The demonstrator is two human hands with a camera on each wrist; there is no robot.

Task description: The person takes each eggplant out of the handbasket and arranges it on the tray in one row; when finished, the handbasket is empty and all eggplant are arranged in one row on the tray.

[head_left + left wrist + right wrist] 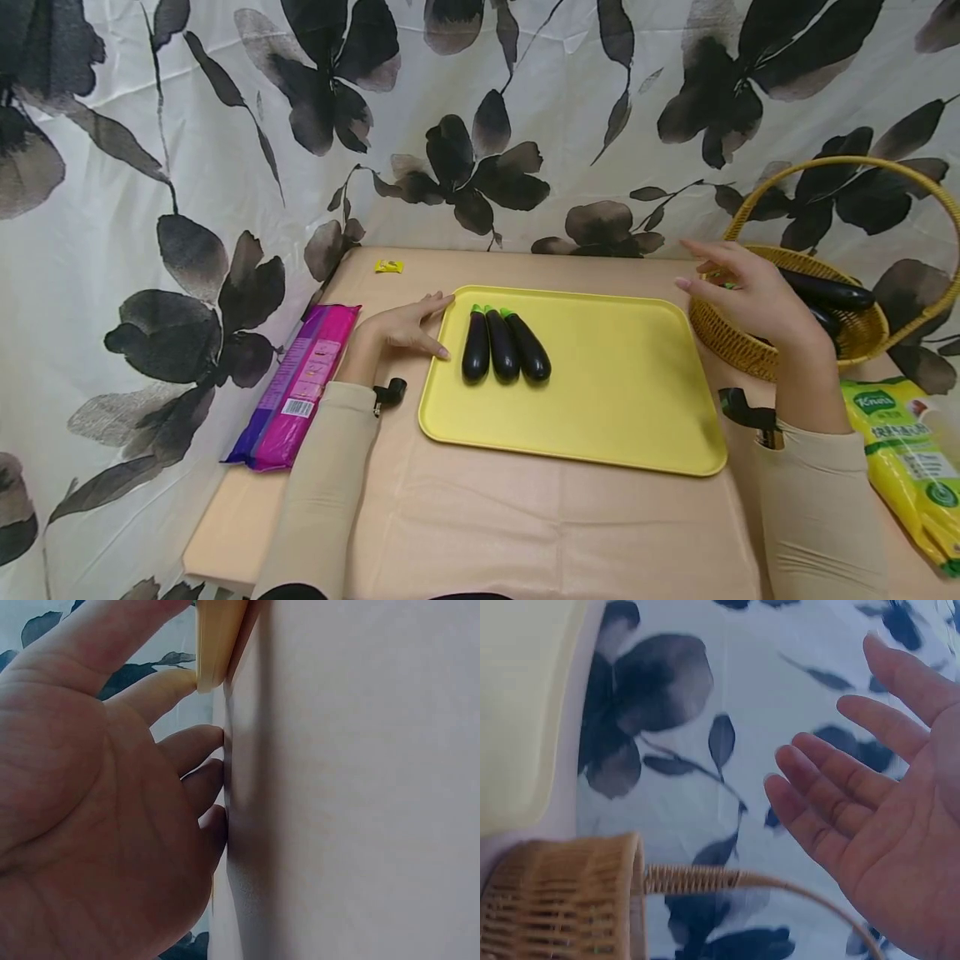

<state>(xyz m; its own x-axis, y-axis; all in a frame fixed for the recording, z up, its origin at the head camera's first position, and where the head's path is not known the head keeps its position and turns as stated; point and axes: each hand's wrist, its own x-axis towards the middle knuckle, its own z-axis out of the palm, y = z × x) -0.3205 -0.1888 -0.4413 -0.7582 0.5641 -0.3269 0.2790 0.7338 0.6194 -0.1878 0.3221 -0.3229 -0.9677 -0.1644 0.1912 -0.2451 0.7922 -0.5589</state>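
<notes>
Three dark purple eggplants (504, 346) with green caps lie side by side on the left part of a yellow tray (615, 383). My left hand (405, 327) is at the tray's left edge, thumb at the rim and fingers fairly straight. In the left wrist view, the left hand (112, 802) has a fingertip touching the tray edge (217, 645) while other fingers rest on the table. My right hand (757, 287) is over the wicker basket (738, 346), fingers extended and holding nothing. Inside that basket are more eggplants (828, 290), partly hidden by the hand.
A pink and purple packet (311, 392) lies left of my left forearm. Behind the tray sits a small yellow wrapped piece (388, 267). At the right is a green and yellow bag (907, 458). The basket's tall handle (847, 160) arches up. A floral cloth hangs behind.
</notes>
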